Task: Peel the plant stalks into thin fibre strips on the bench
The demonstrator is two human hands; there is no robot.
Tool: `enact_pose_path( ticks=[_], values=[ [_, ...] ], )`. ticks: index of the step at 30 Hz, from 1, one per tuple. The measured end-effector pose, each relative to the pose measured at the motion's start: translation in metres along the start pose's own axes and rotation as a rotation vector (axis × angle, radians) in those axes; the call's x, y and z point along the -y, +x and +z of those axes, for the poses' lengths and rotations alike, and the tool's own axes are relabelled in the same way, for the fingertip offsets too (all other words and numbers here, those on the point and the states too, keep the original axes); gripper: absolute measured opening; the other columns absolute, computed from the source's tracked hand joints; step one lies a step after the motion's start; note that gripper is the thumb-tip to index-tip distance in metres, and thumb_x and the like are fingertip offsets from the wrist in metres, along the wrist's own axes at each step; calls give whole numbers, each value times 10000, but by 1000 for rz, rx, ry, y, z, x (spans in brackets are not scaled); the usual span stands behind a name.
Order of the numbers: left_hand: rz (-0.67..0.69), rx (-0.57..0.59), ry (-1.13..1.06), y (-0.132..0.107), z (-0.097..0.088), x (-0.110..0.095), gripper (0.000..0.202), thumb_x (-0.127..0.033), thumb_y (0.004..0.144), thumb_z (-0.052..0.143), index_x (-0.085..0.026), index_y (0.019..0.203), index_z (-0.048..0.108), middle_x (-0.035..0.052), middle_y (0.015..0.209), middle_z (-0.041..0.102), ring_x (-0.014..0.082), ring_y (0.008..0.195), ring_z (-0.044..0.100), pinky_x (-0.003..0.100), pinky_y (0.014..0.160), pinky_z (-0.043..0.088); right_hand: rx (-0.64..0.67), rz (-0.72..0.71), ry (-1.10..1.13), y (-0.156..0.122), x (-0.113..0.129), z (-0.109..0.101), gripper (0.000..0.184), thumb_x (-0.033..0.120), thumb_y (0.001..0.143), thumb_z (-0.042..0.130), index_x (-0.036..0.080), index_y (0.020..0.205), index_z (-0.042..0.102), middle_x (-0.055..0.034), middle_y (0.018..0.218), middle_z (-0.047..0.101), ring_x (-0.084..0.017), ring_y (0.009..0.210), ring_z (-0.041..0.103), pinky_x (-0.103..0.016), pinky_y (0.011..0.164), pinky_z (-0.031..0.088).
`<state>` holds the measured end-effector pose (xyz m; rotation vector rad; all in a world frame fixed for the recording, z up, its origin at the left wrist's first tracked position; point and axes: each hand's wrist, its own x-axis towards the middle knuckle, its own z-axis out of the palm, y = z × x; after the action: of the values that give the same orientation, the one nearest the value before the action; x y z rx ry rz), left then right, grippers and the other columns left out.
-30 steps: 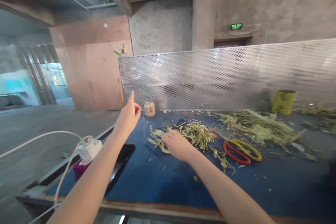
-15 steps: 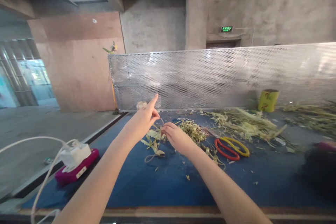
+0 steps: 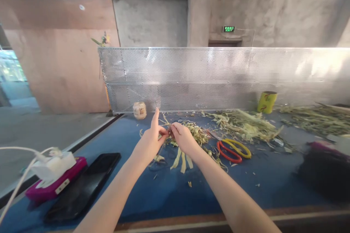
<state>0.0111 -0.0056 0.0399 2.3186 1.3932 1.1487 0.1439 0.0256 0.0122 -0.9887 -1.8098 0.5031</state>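
Note:
My left hand (image 3: 152,136) is closed in a pinch, its index finger sticking up, over the middle of the table. Its fingertips meet those of my right hand (image 3: 182,135), which is also closed in a pinch. A thin greyish cord (image 3: 161,148) trails below the left fingers. Pale dried leaf strips (image 3: 182,162) fan out beneath the right hand; the fingers hide where they are gripped. Just behind the right hand lies a pile of dried greenish plant bits (image 3: 198,131). Scissors with red and yellow handles (image 3: 232,149) rest to its right.
Dried husks (image 3: 246,125) lie heaped at the back right, near a yellow roll (image 3: 267,102). A whitish roll (image 3: 139,110) stands at the back left. A black phone (image 3: 84,185) and a purple power strip (image 3: 56,182) are at left. A perforated metal panel (image 3: 177,76) borders the back.
My view has shifted left, bringing the phone into sight. My hands have come together until their fingertips meet. Pale leaf strips now show under my right hand.

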Motion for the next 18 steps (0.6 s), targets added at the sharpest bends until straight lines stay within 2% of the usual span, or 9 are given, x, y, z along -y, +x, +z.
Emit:
enact_pose_path(
  ticks=[5, 7, 9, 12, 15, 18],
  values=[
    [2, -95, -106, -3, 2, 10, 826, -195, 745, 505, -157, 1363, -41, 15, 794, 668, 134, 643, 589, 280, 647, 472, 16, 26, 63, 1, -3, 1, 202, 228, 821, 337, 185, 643, 422, 38, 551, 410, -100, 532, 399, -213, 531, 309],
    [-17, -104, -118, -5, 2, 14, 824, -195, 743, 513, -166, 1364, -28, 15, 795, 665, 136, 627, 587, 285, 623, 477, 73, 125, 235, 1, -1, 1, 205, 248, 817, 331, 185, 637, 408, 52, 518, 358, -84, 469, 340, -201, 474, 273],
    [-33, -133, -134, -6, 3, 17, 827, -192, 737, 524, -174, 1365, -14, 19, 813, 663, 141, 648, 592, 308, 658, 486, 167, 244, 471, 0, 1, 1, 212, 281, 812, 329, 185, 632, 386, 70, 489, 300, -63, 415, 261, -185, 426, 217],
    [-9, -168, -298, -7, 4, 17, 827, -202, 737, 536, -182, 1365, -3, 21, 821, 650, 157, 761, 603, 339, 747, 488, 250, 300, 729, 0, 3, 0, 231, 353, 771, 412, 179, 624, 371, 85, 479, 278, -39, 403, 207, -167, 414, 168],
    [-30, -131, -564, -9, 6, 13, 828, -213, 733, 551, -175, 1363, 16, 21, 779, 625, 165, 784, 604, 333, 731, 502, 244, 279, 786, -1, 3, 1, 293, 413, 700, 518, 175, 614, 369, 91, 474, 292, -26, 401, 210, -163, 413, 152],
    [-114, -122, -678, -11, 6, 9, 831, -203, 708, 584, -172, 1359, 69, 18, 755, 608, 157, 723, 597, 299, 648, 507, 247, 270, 763, -2, 3, 3, 337, 453, 671, 551, 175, 614, 369, 94, 469, 301, -23, 400, 219, -166, 411, 147]
  ],
)
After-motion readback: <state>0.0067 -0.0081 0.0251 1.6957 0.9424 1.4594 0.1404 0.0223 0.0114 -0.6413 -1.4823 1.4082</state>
